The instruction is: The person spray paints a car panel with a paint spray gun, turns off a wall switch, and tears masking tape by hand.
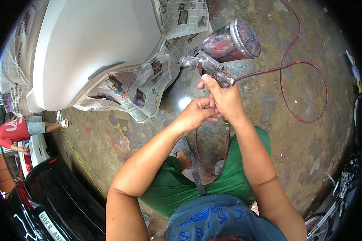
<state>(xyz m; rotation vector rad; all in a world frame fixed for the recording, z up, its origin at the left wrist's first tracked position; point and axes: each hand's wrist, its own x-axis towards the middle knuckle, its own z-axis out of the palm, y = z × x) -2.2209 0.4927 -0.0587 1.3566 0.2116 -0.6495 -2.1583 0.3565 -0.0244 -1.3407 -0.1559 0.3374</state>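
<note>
Snags in looped red hose (282, 66) beside right fingers (211, 83) gripping grey metal spraygun (211, 64) could jerk it; left fingers' (208, 114) hold unclear

At the lower left of the view stands a black car (64, 188), with a red tail light (23, 195) and a white number plate (50, 225) on which the digits 8309 can be read. Beyond it there is a white car (37, 149), and close to this one is a person in a red shirt (16, 131) and pale shorts (35, 125). A thin yellow cord (73, 151) runs along the stained floor (301, 160) beside the black car. At the lower right edge, a bicycle (329, 213) is partly visible, with a spoked wheel
</note>
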